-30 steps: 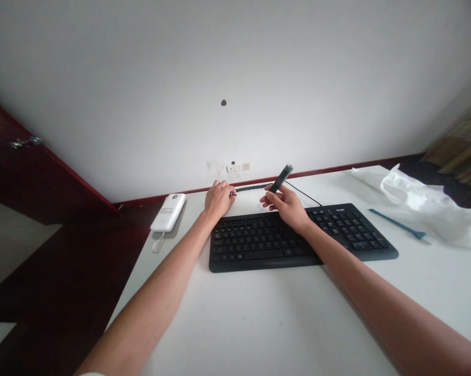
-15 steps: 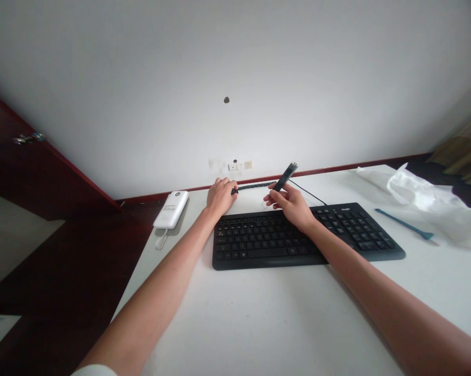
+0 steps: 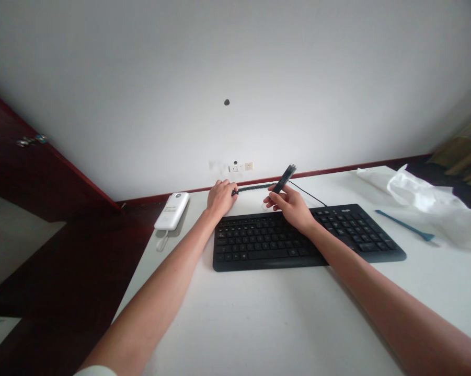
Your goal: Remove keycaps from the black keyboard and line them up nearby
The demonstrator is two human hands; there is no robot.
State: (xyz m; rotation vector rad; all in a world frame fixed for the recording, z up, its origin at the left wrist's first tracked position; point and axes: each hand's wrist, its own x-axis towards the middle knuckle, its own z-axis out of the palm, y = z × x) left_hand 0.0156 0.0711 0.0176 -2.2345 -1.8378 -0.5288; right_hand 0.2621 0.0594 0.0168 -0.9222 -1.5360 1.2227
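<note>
My left hand point(image 3: 220, 196) rests on the table behind the keyboard's left end. Its fingers are closed around the end of a black, textured cord-like strip point(image 3: 256, 187) lying along the table's back edge; the gripped part is mostly hidden. Above the keyboard, my right hand point(image 3: 291, 203) holds a dark, flat stick-like object with pale, bristle-like ends point(image 3: 284, 177), tilted up to the right between thumb and fingers. The black keyboard point(image 3: 266, 243) lies beneath my right wrist, and a thin black cable point(image 3: 309, 192) runs back from it.
At the left stands a white power bank point(image 3: 172, 211) with a short strap. A blue slim tool point(image 3: 405, 225) lies right of the keyboard, with a crumpled white plastic bag point(image 3: 427, 201) behind it. Wall sockets point(image 3: 241, 167) sit beyond the white table point(image 3: 235, 324).
The view has shifted very slightly. Both hands keep nearly the same positions and grips.
</note>
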